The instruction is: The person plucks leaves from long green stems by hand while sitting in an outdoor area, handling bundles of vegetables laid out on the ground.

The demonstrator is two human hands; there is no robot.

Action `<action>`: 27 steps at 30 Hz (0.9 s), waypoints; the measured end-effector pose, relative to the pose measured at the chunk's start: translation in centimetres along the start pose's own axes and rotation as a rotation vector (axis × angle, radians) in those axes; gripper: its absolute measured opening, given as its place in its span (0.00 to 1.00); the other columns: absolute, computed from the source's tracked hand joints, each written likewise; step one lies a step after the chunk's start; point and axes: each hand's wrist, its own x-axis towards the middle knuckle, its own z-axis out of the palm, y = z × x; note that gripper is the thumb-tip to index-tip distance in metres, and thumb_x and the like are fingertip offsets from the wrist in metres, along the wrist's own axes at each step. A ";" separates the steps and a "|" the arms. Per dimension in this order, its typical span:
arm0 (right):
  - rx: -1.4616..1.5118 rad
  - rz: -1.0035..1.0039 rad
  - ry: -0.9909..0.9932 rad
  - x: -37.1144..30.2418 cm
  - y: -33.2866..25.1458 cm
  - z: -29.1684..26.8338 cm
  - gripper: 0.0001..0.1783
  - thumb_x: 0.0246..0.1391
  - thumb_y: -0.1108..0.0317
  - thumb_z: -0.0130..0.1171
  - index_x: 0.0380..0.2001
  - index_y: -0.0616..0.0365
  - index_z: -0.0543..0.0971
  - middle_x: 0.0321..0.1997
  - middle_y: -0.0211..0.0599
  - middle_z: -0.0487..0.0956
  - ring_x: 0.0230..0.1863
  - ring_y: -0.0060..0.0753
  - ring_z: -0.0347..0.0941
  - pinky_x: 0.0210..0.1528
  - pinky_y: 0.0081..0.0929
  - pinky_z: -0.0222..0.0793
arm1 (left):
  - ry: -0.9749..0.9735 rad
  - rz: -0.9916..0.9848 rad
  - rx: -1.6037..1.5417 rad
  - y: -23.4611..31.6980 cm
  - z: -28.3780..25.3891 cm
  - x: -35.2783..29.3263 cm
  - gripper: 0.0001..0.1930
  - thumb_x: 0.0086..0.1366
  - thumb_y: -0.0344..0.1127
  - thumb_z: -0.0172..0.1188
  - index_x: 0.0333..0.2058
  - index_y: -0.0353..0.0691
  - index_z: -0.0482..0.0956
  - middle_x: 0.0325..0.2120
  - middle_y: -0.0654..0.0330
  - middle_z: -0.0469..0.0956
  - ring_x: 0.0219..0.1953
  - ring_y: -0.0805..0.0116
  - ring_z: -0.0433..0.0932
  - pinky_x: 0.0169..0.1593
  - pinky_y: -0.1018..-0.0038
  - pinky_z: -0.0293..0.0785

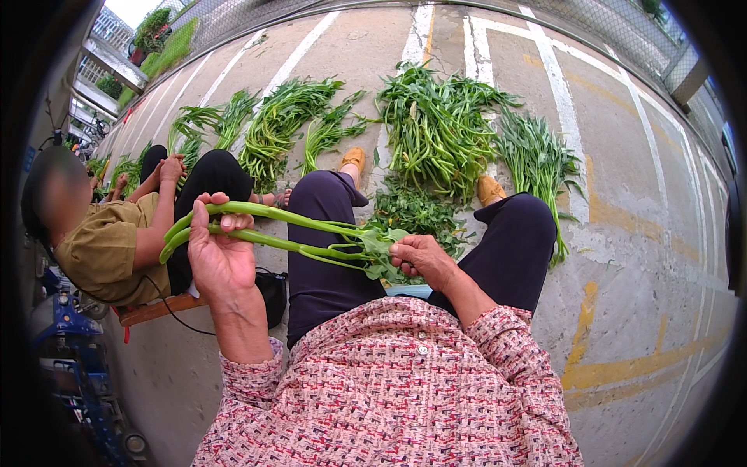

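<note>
Long green stalks of water spinach (303, 222) stretch between my two hands in front of my lap. My left hand (222, 249) is closed round the thick stem ends, with the stalks running out to the right. At their leafy end, my right hand (424, 257) pinches the leaves between thumb and fingers. On the ground between my feet lies a low heap of loose leaves (416, 214). Beyond it spreads a large pile of water spinach (436, 128), with another bundle (537, 159) beside my right foot.
More bunches of greens (284, 117) lie ahead to the left. Close on my left a person in an olive shirt (117, 249) sits on a wooden seat (159, 310). A black bag (272, 296) is beside my left thigh. Blue wheeled machinery (78, 381) stands behind. A mesh fence (607, 31) borders the paved ground.
</note>
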 end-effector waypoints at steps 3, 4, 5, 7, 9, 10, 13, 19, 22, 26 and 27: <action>0.005 -0.071 -0.094 0.5 0.9 -0.7 0.07 0.50 0.66 0.57 0.23 0.56 0.74 0.19 0.25 0.72 0.17 0.14 0.62 0.19 0.13 0.57 | 0.001 0.004 0.020 -0.3 0.2 -0.1 0.08 0.64 0.35 0.51 0.36 0.37 0.72 0.31 0.55 0.76 0.21 0.73 0.67 0.30 0.76 0.67; -0.037 -0.095 -0.075 0.5 0.9 -0.7 0.07 0.50 0.66 0.57 0.23 0.57 0.74 0.18 0.25 0.72 0.17 0.15 0.62 0.19 0.14 0.57 | -0.003 0.001 0.022 -0.3 -0.1 0.0 0.08 0.64 0.35 0.51 0.36 0.37 0.72 0.31 0.55 0.76 0.21 0.73 0.67 0.30 0.77 0.67; -0.080 -0.118 -0.055 0.5 0.9 -0.6 0.08 0.50 0.66 0.56 0.22 0.57 0.73 0.18 0.25 0.72 0.17 0.15 0.62 0.19 0.14 0.57 | -0.008 -0.001 0.025 -0.3 -0.2 0.0 0.08 0.64 0.35 0.51 0.36 0.36 0.72 0.30 0.55 0.76 0.21 0.73 0.68 0.30 0.77 0.67; -0.202 -0.190 0.005 0.7 1.2 -0.5 0.08 0.47 0.68 0.56 0.20 0.60 0.73 0.17 0.27 0.72 0.17 0.18 0.63 0.20 0.17 0.59 | -0.021 -0.016 0.014 -0.3 -0.2 0.0 0.08 0.64 0.36 0.51 0.36 0.36 0.72 0.30 0.55 0.76 0.20 0.73 0.68 0.29 0.77 0.67; -0.361 -0.287 0.084 1.1 1.8 -0.5 0.09 0.42 0.70 0.55 0.17 0.63 0.72 0.16 0.31 0.72 0.18 0.23 0.65 0.22 0.24 0.62 | -0.029 -0.022 0.009 -0.4 -0.2 0.0 0.08 0.64 0.36 0.51 0.36 0.36 0.72 0.30 0.55 0.76 0.20 0.73 0.68 0.29 0.77 0.67; -0.414 -0.318 0.095 1.1 1.8 -0.5 0.09 0.44 0.70 0.54 0.18 0.63 0.71 0.16 0.31 0.72 0.18 0.22 0.65 0.22 0.23 0.62 | -0.027 -0.018 0.010 -0.4 -0.3 0.0 0.08 0.64 0.36 0.51 0.36 0.37 0.72 0.30 0.55 0.76 0.20 0.73 0.68 0.28 0.77 0.67; -0.533 -0.382 0.127 0.9 1.5 -0.5 0.09 0.48 0.69 0.53 0.19 0.63 0.70 0.16 0.30 0.72 0.19 0.20 0.64 0.22 0.22 0.62 | 0.001 -0.019 0.012 -0.4 -1.0 0.2 0.08 0.65 0.37 0.49 0.36 0.41 0.73 0.31 0.56 0.76 0.20 0.73 0.70 0.27 0.74 0.65; -0.606 -0.340 0.174 0.3 0.6 -0.3 0.09 0.45 0.70 0.52 0.19 0.65 0.70 0.19 0.45 0.73 0.23 0.39 0.70 0.29 0.34 0.66 | 0.012 -0.019 0.022 -0.3 -1.0 0.0 0.07 0.65 0.36 0.50 0.36 0.40 0.73 0.30 0.56 0.76 0.20 0.73 0.69 0.27 0.75 0.65; -0.680 -0.351 0.213 0.1 0.7 -0.3 0.08 0.46 0.70 0.51 0.20 0.65 0.70 0.22 0.50 0.74 0.27 0.47 0.71 0.32 0.37 0.66 | 0.007 0.000 0.032 -0.5 -1.2 0.0 0.08 0.65 0.36 0.50 0.36 0.38 0.72 0.30 0.56 0.76 0.21 0.74 0.68 0.28 0.77 0.65; -0.854 -0.407 0.285 0.2 2.0 -0.8 0.07 0.46 0.71 0.50 0.22 0.66 0.71 0.27 0.54 0.74 0.33 0.55 0.71 0.35 0.41 0.66 | -0.002 0.062 0.016 0.6 -1.6 0.5 0.07 0.64 0.36 0.50 0.36 0.39 0.73 0.30 0.56 0.76 0.20 0.74 0.68 0.27 0.77 0.65; -0.910 -0.417 0.293 0.2 2.1 -0.8 0.07 0.46 0.71 0.49 0.22 0.66 0.71 0.28 0.55 0.74 0.34 0.56 0.71 0.36 0.41 0.65 | 0.004 0.072 0.027 0.9 -1.4 0.4 0.07 0.64 0.36 0.51 0.35 0.40 0.73 0.31 0.56 0.76 0.19 0.74 0.69 0.27 0.77 0.65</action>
